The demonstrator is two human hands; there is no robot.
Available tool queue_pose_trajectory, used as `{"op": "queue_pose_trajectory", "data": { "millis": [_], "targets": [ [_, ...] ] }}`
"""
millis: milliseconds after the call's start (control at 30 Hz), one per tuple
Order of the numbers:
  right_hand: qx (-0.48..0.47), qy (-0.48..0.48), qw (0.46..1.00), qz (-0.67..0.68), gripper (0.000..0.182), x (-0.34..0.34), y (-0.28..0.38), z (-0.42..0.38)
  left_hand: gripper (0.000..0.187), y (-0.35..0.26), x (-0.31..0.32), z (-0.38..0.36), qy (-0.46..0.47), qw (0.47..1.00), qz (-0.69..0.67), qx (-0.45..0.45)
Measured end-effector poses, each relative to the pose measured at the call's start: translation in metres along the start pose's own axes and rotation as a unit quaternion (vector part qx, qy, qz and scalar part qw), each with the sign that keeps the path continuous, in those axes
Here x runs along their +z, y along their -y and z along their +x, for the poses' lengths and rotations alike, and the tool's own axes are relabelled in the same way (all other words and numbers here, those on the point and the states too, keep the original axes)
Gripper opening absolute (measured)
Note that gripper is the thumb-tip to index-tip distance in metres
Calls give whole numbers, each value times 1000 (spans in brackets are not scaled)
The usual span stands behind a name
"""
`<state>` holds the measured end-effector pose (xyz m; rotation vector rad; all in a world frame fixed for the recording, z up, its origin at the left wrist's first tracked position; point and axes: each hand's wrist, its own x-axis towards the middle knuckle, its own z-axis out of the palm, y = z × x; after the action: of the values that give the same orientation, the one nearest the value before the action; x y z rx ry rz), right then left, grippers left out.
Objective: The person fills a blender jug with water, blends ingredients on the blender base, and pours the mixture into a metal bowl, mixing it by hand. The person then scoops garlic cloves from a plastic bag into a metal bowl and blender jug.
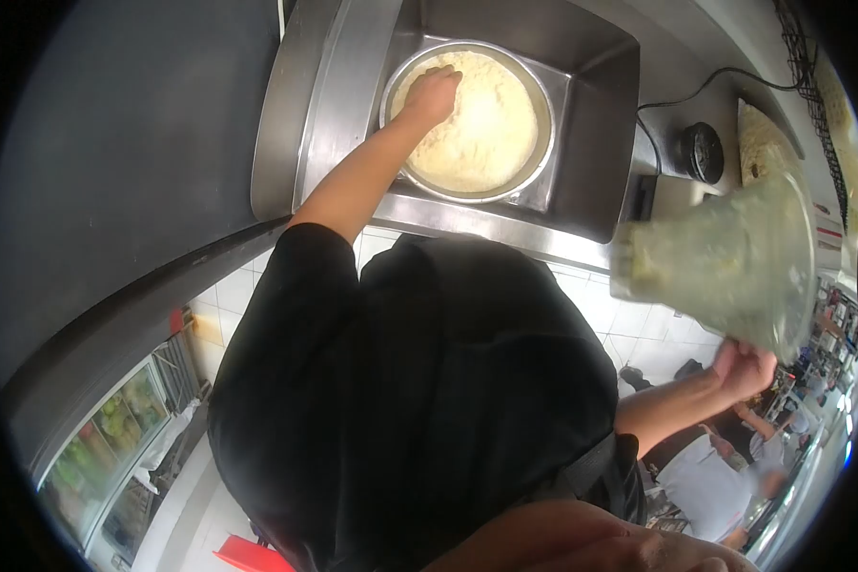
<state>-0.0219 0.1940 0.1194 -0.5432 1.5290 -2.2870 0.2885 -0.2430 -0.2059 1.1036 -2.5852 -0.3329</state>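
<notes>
Sitting in steel sink: bowl; white tiles below.

A grey metal sink carries a wide, round bowl

Black cable; glass-fronted case; white tiles.

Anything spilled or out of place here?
The translucent tub in the right hand is tipped onto its side, odd because containers usually stand upright. No clear spill around the bowl in the sink. The tub is blurred, so damage can't be judged.
</notes>
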Motion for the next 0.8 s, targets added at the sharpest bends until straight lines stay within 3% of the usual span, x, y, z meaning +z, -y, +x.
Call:
{"op": "queue_pose_trajectory", "data": {
  "millis": [33, 100, 133, 233, 300, 433, 500, 533, 667, 700, 733, 767, 800],
  "targets": [
    [23, 19, 999, -15, 34, 44, -15, -7, 31, 0, 3, 1, -1, 1000, -1, 0],
    [64, 71, 995, -41, 24, 61, -37, -3, 33, -4, 7, 2, 138, 990, 18, -5],
    [67, 112, 991, -38, 31, 66, -51, -1, 33, -5, 10, 2, 138, 990, 16, -4],
    [92, 83, 990, -65, 16, 79, -82, 2, 31, -7, 13, 1, 208, 977, 12, -51],
    [85, 28, 991, -98, 14, 97, -103, -1, 25, -4, 5, -7, 109, 984, -97, -102],
    [107, 9, 991, -84, 16, 98, -136, 1, 23, -11, -36, -12, 29, 972, -173, -156],
    [122, 11, 988, -98, 15, 102, -146, 3, 21, -19, -66, -6, 22, 935, -249, -252],
    [134, 14, 985, -112, 14, 104, -150, 3, 22, -20, -72, 0, 10, 895, -350, -275],
    [137, 34, 978, -154, 13, 111, -167, 3, 17, -84, -162, 39, -123, 882, -447, -90],
    [138, 36, 978, -155, 13, 113, -169, 2, 15, -111, -183, 48, -164, 835, -523, -42],
    [146, 48, 974, -164, 13, 113, -173, 1, 15, -129, -195, 56, -170, 828, -535, -6],
    [153, 60, 971, -174, 14, 113, -176, 1, 18, -150, -217, 53, -158, 859, -485, 31],
    [147, 79, 968, -185, 14, 112, -180, 2, 18, -165, -201, 63, -189, 857, -464, 120]
  ]
}}
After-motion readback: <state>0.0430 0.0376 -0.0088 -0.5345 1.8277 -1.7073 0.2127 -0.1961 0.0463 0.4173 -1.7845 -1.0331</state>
